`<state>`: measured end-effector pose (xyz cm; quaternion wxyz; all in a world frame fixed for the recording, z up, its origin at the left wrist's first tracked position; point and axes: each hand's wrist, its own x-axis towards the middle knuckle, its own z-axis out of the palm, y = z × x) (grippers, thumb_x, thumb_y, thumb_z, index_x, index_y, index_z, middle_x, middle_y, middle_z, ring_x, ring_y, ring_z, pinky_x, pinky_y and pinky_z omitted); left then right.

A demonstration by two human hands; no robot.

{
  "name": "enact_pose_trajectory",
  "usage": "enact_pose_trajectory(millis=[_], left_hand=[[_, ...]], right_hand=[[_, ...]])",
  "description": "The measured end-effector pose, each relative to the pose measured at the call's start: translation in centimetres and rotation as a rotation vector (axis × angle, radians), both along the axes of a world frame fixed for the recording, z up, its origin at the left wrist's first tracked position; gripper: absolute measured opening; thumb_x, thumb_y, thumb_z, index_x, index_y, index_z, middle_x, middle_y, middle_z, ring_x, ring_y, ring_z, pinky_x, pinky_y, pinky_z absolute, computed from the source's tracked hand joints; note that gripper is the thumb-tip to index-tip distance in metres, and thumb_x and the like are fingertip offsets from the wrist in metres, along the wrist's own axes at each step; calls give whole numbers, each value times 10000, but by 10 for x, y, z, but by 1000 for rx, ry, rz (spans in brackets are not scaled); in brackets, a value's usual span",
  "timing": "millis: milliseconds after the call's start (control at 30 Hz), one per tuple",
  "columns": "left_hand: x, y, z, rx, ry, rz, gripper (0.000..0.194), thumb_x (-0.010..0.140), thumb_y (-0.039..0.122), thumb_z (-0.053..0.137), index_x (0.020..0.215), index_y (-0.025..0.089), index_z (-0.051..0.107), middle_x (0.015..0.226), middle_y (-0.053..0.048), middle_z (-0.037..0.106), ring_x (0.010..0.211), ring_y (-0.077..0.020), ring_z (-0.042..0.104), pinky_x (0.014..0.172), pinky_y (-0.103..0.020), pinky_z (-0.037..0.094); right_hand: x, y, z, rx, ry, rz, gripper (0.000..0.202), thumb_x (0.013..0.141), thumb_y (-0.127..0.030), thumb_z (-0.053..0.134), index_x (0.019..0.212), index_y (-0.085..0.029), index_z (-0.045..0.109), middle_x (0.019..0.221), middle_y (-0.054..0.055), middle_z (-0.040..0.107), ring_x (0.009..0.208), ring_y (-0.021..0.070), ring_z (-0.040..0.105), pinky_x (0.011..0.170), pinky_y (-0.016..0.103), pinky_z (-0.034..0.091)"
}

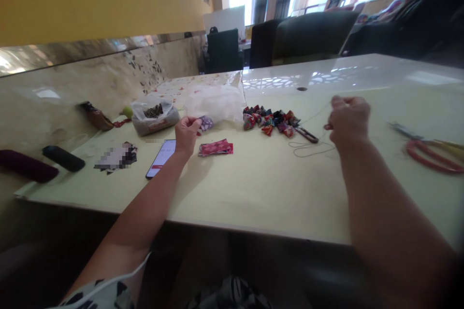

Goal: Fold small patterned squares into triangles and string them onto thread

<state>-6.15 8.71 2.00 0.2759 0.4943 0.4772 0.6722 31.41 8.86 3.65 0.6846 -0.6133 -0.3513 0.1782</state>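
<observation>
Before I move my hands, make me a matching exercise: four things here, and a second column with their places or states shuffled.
1. Purple cloth
2. Scissors
3. Phone
4. Grey-white bag

A. Screen lit
B. Near the picture's right edge
C. Holds small dark pieces
D. Pinched in the left hand

Pairs: 1-D, 2-B, 3-A, 4-C.

Your left grip (186,133) pinches purple patterned fabric (207,124) over the counter (253,193); your right grip (350,118) holds thread (308,156), with red-handled scissors (416,142) lying farther right.
</observation>
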Motion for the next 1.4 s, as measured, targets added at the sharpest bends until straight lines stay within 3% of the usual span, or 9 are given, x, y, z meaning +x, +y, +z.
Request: enact_pose_trajectory(millis=[67,200,267,333,433,633,1167,1400], left_hand=[[9,-8,-1,-40,12,-113,165,678,290,751,722,161,658,608,5,616,540,-101,581,425,-170,455],[30,-25,-2,-112,32,-299,205,678,322,791,738,162,679,602,9,611,509,-90,549,432,-182,458],[38,-33,-1,-140,47,-362,218,680,330,804,751,162,685,597,10,610,488,-86,539,439,-191,462],[42,-38,-1,-164,54,-408,228,681,332,814,765,165,683,590,9,611,485,-91,549,441,-194,459],[45,-42,-2,-191,51,-447,223,685,324,819,764,173,677,608,0,632,503,-101,573,444,-196,457],[44,-43,-2,-196,73,-481,201,691,303,816,785,166,704,624,-16,658,511,-93,574,478,-198,476],[49,-51,3,-248,122,-485,251,695,339,827,787,164,672,658,-7,657,526,-96,590,502,-211,532],[49,-55,6,-159,251,-461,248,746,362,792,782,161,652,657,0,644,535,-96,577,495,-205,507]], right_hand=[[-26,-6,4,0,4,116,125,923,-139,527,874,-239,472,543,-76,392,426,96,355,475,306,299],[-78,-26,3,51,-167,510,109,917,-161,521,843,-235,490,587,-56,436,460,97,398,484,262,308],[-99,-37,-2,100,-331,670,119,899,-216,575,786,-218,537,644,-22,487,565,121,469,549,269,370],[-114,-46,-6,184,-471,739,141,871,-231,619,737,-203,583,742,17,550,720,159,534,665,298,430],[-128,-52,-12,263,-570,769,148,864,-214,627,717,-197,621,818,43,588,813,186,559,762,332,445],[-135,-55,-16,232,-582,781,117,868,-183,635,753,-197,653,795,31,580,709,152,524,678,304,405],[-134,-57,-15,246,-644,780,133,861,-140,607,741,-175,652,792,33,594,685,134,528,624,275,376],[-135,-55,-18,273,-694,782,152,863,-109,581,738,-160,650,769,29,580,678,125,536,624,262,379]])
